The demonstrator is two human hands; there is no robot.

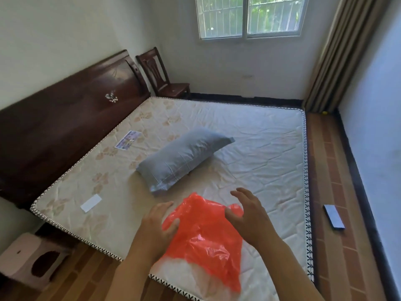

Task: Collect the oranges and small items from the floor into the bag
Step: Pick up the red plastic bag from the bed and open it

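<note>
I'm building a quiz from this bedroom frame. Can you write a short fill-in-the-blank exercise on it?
1. The left hand grips a plastic bag coloured ____.
2. The pillow lies on the ____.
3. The dark flat device lies on the ____.
4. The right hand has its fingers ____.

Missing words: orange-red; mattress; floor; spread open.

Bag [201, 231] on mattress [249, 135]; pillow [182, 159] behind.

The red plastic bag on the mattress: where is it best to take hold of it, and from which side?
Probably by the upper edge of the red plastic bag, coming from above: it lies flat and crumpled on the mattress, and both hands are already there.
</note>
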